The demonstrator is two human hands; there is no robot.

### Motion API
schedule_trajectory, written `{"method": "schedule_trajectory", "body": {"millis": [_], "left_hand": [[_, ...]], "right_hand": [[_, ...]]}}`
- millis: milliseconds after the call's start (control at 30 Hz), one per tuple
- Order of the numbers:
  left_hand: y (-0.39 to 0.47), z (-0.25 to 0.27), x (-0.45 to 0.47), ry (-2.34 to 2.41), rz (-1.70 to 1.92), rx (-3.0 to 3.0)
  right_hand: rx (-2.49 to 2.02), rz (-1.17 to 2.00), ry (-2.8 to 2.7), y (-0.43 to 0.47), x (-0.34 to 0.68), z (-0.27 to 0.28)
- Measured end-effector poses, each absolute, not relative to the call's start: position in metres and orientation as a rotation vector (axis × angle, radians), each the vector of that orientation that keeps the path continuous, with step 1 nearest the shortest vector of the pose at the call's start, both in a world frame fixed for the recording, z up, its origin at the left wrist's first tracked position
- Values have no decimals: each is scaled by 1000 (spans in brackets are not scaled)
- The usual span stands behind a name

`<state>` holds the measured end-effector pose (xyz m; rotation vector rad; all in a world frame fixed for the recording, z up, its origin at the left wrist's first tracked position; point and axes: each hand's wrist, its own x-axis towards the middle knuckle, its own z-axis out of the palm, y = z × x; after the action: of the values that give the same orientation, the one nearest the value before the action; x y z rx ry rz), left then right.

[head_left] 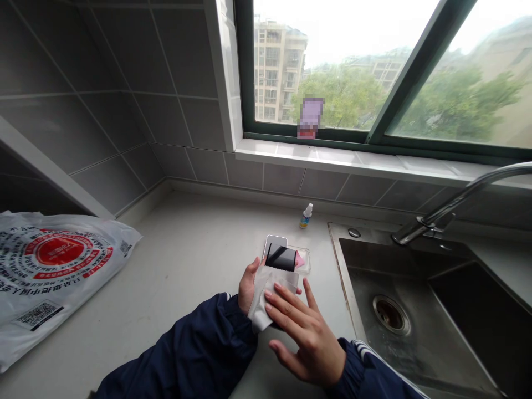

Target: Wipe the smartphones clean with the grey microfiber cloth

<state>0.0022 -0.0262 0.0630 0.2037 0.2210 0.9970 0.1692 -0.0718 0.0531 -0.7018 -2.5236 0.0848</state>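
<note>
A pale desk (199,233) carries a printed plastic bag (54,277), well left of the left grip (248,288), and a small white-capped bottle (306,219), beyond the right grip (307,332). Just ahead of both lie a clear case (307,261) and a partly hidden, white-edged flat item (276,239). A steel sink (378,234) is set in to the right grip's right.

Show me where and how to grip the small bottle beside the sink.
Likely best around the bottle's labelled body, below its white top, pinched from both sides. Approach from the near side with the right hand: the bottle stands upright, the tiled wall lies behind, and the left hand holds the dark slab.
</note>
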Motion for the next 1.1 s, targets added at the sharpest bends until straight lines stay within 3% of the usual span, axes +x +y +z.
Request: {"method": "schedule_trajectory", "body": {"millis": [733,1100], "left_hand": [[-28,67,3,300,1052,167],[-31,64,-1,459,1088,204]], "right_hand": [[-633,141,-2371,-73,167,57],[-644,135,-2578,-75,163,59]]}}
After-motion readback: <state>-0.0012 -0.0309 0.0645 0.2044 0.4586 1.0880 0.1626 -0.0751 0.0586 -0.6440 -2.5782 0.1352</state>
